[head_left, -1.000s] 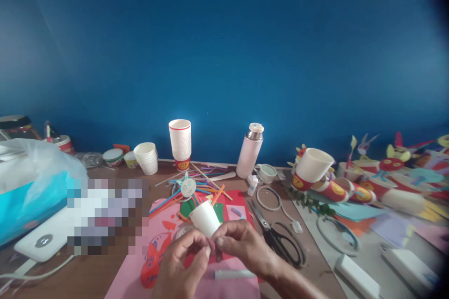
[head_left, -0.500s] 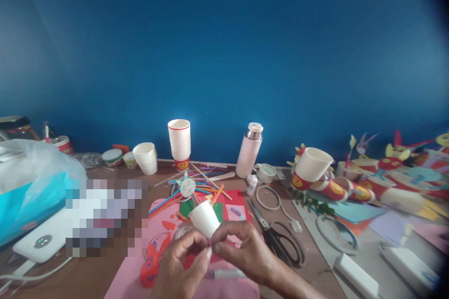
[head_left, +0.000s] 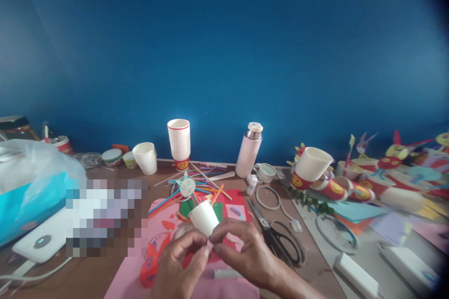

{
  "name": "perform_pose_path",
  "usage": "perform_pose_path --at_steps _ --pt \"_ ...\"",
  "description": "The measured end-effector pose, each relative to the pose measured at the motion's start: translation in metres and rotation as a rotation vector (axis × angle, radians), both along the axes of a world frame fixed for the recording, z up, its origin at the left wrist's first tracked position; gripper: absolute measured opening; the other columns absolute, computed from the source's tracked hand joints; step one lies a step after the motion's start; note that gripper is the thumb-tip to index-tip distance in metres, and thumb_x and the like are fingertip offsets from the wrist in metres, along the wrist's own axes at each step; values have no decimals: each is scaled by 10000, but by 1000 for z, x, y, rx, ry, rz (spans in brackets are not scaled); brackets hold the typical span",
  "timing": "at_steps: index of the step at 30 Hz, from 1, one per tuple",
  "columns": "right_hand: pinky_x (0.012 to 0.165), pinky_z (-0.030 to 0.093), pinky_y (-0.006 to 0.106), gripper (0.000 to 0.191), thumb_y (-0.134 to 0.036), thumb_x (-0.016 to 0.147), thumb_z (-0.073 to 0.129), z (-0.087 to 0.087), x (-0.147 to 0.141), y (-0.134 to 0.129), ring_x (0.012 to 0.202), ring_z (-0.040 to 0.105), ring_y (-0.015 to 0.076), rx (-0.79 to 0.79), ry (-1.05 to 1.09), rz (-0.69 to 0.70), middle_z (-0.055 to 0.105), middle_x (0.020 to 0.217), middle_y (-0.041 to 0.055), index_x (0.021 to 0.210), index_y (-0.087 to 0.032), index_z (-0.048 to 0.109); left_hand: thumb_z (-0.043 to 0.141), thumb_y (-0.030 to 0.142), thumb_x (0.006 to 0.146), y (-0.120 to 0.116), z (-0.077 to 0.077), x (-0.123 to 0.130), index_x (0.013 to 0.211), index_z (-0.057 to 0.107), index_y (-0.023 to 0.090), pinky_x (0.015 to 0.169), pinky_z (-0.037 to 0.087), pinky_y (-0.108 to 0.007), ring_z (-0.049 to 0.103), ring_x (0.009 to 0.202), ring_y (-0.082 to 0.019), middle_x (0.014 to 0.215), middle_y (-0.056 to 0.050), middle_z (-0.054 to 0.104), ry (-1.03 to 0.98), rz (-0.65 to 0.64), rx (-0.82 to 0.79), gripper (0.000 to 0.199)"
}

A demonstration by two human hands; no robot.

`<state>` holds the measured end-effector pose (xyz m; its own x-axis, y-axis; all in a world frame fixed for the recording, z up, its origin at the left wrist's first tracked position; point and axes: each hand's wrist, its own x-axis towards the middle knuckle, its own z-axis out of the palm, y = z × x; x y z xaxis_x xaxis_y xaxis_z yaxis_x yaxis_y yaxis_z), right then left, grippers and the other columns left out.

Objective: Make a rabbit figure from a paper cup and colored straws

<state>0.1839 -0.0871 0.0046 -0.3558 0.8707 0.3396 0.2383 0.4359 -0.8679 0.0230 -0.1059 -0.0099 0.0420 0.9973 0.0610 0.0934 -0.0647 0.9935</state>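
My left hand and my right hand meet low in the middle of the head view, over pink paper. The fingertips of both are pinched together and nearly touch; whatever is between them is too small to make out. Just beyond the fingers a white paper cup leans to one side, its lower end partly hidden by them. Behind that cup lies a round rabbit-like face among coloured sticks. An orange-red cut-out is left of my left hand.
Black-handled scissors lie right of my hands. Farther back stand a tall cup stack, a shorter stack and a pink flask. Decorated cups crowd the right; a white power bank is at left.
The fingertips of my right hand have shifted slightly, with its thumb a little farther from the left thumb. The cup and the other objects look unmoved.
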Motion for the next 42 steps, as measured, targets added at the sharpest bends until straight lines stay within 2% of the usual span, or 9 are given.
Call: perform_pose_path --at_steps 4,9,14,17,20,24,30,35,42 --pt "654 486 190 144 -168 723 645 -2 -2 0 692 617 121 -144 67 -39 675 732 0 866 -184 655 549 360 725 0 4 0 601 595 168 569 401 -209 486 612 -144 608 -18 532 27 -22 56 233" --pt "653 479 196 95 -174 720 639 -1 -4 0 692 608 126 -244 88 -56 666 714 4 809 -174 673 535 349 721 -1 5 0 590 599 165 531 392 -205 478 576 -136 596 -22 540 17 -11 15 234" --pt "640 456 200 80 -196 752 612 -7 -2 3 663 587 110 -448 241 84 653 701 3 798 -156 664 542 364 715 0 -1 -1 608 614 159 521 395 -206 477 549 -129 574 -15 533 -26 -6 -67 243" --pt "619 446 197 84 -203 763 599 -7 -2 3 637 580 105 -466 262 101 653 687 3 780 -152 663 547 358 723 1 -3 -1 611 611 154 520 390 -199 474 555 -123 590 -14 532 -63 -7 -63 242" --pt "613 443 191 100 -138 751 577 -4 -3 2 630 586 109 -330 162 -1 658 653 -1 726 -157 672 571 355 718 2 -2 -1 597 595 151 504 368 -188 446 541 -109 566 3 491 -84 14 -33 239" --pt "666 448 219 168 -81 743 542 -1 -3 1 668 607 128 -10 28 -160 680 681 5 717 -177 677 595 391 707 1 -1 1 570 557 151 492 347 -187 411 530 -102 546 11 467 -99 33 -34 279" --pt "685 437 269 149 -87 779 534 -6 0 1 700 604 147 367 -59 -167 672 735 22 813 -188 638 601 426 705 -3 0 6 598 621 142 504 357 -202 434 530 -105 545 -1 499 -143 -61 -88 305" --pt "719 423 289 225 -67 798 519 -6 2 1 767 596 146 489 -122 -33 667 841 25 937 -220 609 639 406 682 -2 2 6 642 654 134 523 371 -200 452 556 -102 578 2 506 -224 -44 -110 275" --pt "711 416 309 254 -68 782 517 -3 4 2 780 597 151 525 -131 31 661 882 31 977 -221 576 637 376 683 -2 3 3 647 663 141 519 384 -199 469 557 -108 579 -10 548 -197 -50 -124 239"
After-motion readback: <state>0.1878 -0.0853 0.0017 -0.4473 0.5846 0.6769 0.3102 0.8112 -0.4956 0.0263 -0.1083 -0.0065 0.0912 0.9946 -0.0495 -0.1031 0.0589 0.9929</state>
